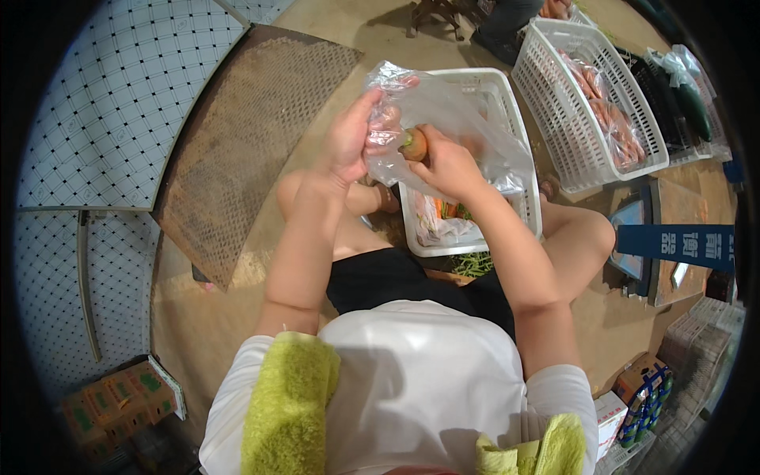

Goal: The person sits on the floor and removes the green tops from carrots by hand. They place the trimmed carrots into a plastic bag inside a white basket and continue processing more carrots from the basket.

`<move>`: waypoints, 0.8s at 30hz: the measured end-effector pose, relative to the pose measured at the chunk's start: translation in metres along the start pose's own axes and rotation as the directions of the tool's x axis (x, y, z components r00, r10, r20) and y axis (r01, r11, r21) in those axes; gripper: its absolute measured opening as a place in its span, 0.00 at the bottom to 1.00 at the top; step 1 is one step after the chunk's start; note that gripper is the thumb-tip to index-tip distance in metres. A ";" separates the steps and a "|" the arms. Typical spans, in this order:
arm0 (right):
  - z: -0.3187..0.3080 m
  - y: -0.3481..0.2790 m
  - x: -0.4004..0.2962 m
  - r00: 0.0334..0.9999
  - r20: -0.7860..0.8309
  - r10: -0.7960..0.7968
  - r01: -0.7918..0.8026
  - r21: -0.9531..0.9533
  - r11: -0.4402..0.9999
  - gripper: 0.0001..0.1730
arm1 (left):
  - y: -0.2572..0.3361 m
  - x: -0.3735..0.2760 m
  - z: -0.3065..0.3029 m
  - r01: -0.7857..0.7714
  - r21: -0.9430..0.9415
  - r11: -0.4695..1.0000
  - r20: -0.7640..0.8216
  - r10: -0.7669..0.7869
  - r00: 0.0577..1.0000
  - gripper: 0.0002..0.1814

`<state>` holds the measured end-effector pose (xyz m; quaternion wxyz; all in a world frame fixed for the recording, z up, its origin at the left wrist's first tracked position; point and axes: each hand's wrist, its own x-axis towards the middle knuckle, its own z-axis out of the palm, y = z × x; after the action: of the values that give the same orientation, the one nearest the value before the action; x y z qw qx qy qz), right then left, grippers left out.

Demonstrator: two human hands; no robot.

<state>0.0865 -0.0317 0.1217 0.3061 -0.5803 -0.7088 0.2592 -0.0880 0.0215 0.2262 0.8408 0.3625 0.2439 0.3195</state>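
My left hand [350,136] grips the mouth of a clear plastic bag [469,110], its fingers seen through the film. At the bag's opening my right hand [446,163] holds a carrot [417,145] by its thick end, with the green crown turned toward my left hand. Below the bag, between my legs, stands a white plastic crate [415,237]. Several carrots [442,209] with green tops show in its near end, beside crumpled plastic film. The bag hides much of the crate's inside.
To the right, a white basket [588,142] holds bagged carrots [614,130]. Beyond it lies a dark green gourd or cucumber [692,113] in plastic. A platform scale [641,237] stands by my right knee. A rusty tread plate [249,107] covers floor at left; a person's leg [504,27] is ahead.
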 end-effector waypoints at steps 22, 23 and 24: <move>0.012 0.171 0.018 0.461 0.874 0.156 -0.556 0.148 0.818 0.17 | -0.248 0.018 -0.076 0.241 0.888 0.393 -0.043 -0.450 0.892 0.15; 0.031 0.184 0.030 0.642 0.713 0.282 -0.510 0.123 0.851 0.17 | -0.252 0.016 -0.073 0.231 0.893 0.387 -0.029 -0.461 0.887 0.16; 0.056 0.195 0.043 0.789 0.488 0.373 -0.469 0.085 0.879 0.18 | -0.239 0.020 -0.064 0.364 0.823 0.436 -0.082 -0.544 0.835 0.18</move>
<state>0.1692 0.0476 -0.0513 0.1215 -0.6123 -0.5825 0.5206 -0.0295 -0.0629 0.0002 0.6519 0.6554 0.3667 -0.1050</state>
